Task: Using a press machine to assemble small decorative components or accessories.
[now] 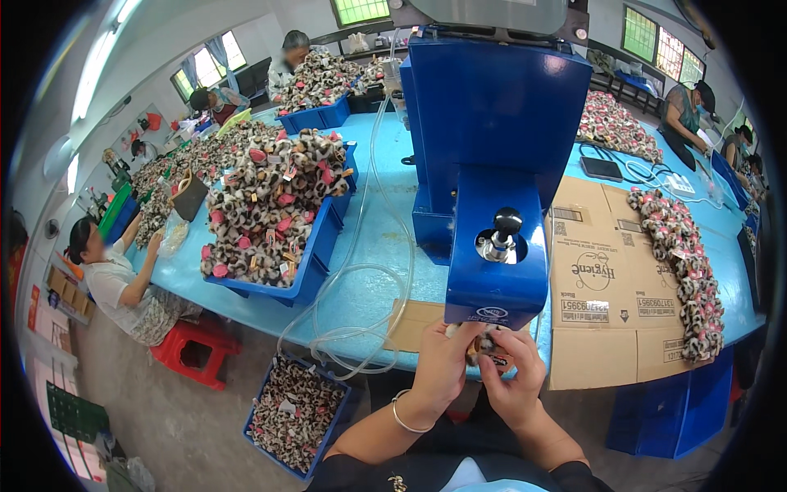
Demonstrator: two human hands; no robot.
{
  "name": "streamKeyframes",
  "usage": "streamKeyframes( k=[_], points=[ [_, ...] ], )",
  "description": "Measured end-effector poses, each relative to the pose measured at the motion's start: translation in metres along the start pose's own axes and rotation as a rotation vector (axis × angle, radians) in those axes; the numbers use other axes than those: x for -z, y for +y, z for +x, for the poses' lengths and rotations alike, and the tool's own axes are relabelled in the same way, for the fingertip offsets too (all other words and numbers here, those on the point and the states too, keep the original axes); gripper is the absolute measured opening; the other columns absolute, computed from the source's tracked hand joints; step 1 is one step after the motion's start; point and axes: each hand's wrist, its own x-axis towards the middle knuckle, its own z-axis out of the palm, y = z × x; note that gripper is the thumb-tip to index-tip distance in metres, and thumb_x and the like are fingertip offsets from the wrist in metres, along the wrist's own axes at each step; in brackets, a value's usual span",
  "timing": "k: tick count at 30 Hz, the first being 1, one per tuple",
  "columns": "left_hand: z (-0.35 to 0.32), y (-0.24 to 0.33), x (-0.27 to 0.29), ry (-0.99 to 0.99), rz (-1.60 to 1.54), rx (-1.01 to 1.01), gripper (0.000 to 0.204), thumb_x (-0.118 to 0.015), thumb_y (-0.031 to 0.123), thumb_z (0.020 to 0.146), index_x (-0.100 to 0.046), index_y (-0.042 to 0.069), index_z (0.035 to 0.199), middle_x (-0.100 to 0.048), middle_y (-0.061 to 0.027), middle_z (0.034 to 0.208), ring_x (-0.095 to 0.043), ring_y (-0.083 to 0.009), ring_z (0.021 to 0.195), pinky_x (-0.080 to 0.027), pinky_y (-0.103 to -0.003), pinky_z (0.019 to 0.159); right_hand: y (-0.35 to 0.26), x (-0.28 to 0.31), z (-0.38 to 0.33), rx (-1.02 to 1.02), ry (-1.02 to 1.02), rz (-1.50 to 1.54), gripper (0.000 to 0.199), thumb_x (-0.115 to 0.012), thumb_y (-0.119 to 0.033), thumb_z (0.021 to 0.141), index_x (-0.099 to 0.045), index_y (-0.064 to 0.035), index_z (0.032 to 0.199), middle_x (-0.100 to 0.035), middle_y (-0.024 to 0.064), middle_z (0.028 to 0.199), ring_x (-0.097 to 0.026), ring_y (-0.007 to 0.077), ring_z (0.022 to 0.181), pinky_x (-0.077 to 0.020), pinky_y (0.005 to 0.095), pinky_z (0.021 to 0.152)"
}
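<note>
Just beneath the head of a blue bench machine (496, 291), at the table's near edge, a small furry plush piece (479, 346) in white, black and brown is held between my two hands. My left hand (441, 365) grips it from the left, its fingertips partly hidden under the machine head. My right hand (515, 377) pinches the right side, where an orange-brown tag (500, 361) shows by the fingers. A black-knobbed metal fitting (504, 234) sits in a round opening of the machine above.
Left stands a blue bin (316, 275) heaped with similar plush pieces; another blue bin (299, 418) is on the floor. Flattened cardboard (602, 295) at right bears a plush row (684, 271). Clear tubing (361, 328) coils on the table. A person (123, 279) works at left near a red stool (197, 353).
</note>
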Motion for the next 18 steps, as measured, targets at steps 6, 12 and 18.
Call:
streamKeyframes(
  k=[6,12,18],
  points=[
    [0.002,0.008,-0.011,0.058,-0.006,-0.079,0.011,-0.064,0.003,0.088,-0.067,-0.002,0.098,-0.070,-0.0081,0.092,-0.068,-0.0136,0.081,-0.055,-0.025,0.072,-0.001,-0.004,0.005,0.020,0.020,-0.017,0.039,-0.077,0.000,0.078,-0.063,0.0017,0.114,-0.063,0.0142,0.094,-0.069,0.0207,0.074,-0.0547,0.0269,0.058],
    [0.003,0.009,-0.004,0.073,-0.042,-0.040,0.010,-0.064,0.004,0.088,-0.065,-0.001,0.097,-0.070,-0.0081,0.090,-0.069,-0.0146,0.082,-0.055,-0.025,0.071,0.003,-0.009,0.004,-0.036,0.022,0.017,0.039,-0.079,-0.002,0.077,-0.064,0.0004,0.113,-0.063,0.0122,0.090,-0.068,0.0194,0.072,-0.0546,0.0267,0.057],
    [0.000,0.011,-0.001,0.080,-0.084,-0.048,0.012,-0.062,0.007,0.091,-0.065,0.001,0.100,-0.070,-0.0084,0.094,-0.069,-0.0153,0.082,-0.055,-0.026,0.071,0.002,-0.012,0.005,-0.055,-0.030,0.079,0.041,-0.077,0.001,0.076,-0.064,0.0015,0.115,-0.063,0.0139,0.103,-0.069,0.0190,0.080,-0.0550,0.0245,0.060]
  ],
)
